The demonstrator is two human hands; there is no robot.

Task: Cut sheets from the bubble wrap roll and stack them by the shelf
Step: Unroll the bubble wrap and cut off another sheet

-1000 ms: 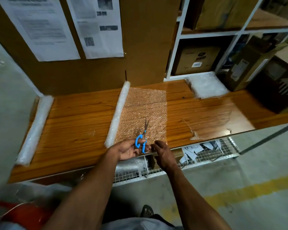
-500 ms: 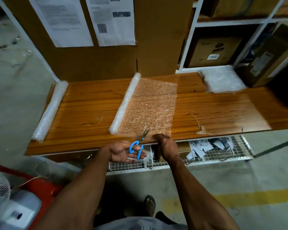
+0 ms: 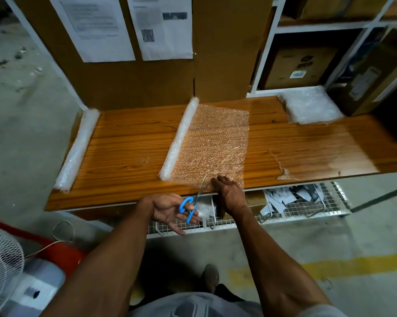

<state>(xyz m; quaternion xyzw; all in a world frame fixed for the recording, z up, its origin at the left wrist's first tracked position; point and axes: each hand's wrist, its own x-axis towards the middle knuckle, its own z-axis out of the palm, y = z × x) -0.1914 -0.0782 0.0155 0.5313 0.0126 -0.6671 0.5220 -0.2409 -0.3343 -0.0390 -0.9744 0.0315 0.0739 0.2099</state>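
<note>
A bubble wrap roll point(image 3: 179, 138) lies across the wooden table point(image 3: 129, 147), with a sheet point(image 3: 213, 145) unrolled to its right. My left hand point(image 3: 170, 211) holds blue-handled scissors point(image 3: 189, 207) just off the table's front edge, blades pointing up at the sheet's near edge. My right hand point(image 3: 229, 195) holds the sheet's near edge at the table front. A stack of cut sheets point(image 3: 309, 106) lies at the back right by the white shelf point(image 3: 268, 53).
A second roll point(image 3: 77, 147) lies at the table's left end. A wire basket point(image 3: 307, 202) with paper scraps hangs under the table. Cardboard boxes point(image 3: 298, 65) fill the shelf. A white fan point(image 3: 3, 264) and an orange object point(image 3: 62, 252) stand at lower left.
My left hand with the scissors has drawn back from the sheet to just past the table's front edge. My head has pulled back, showing more floor.
</note>
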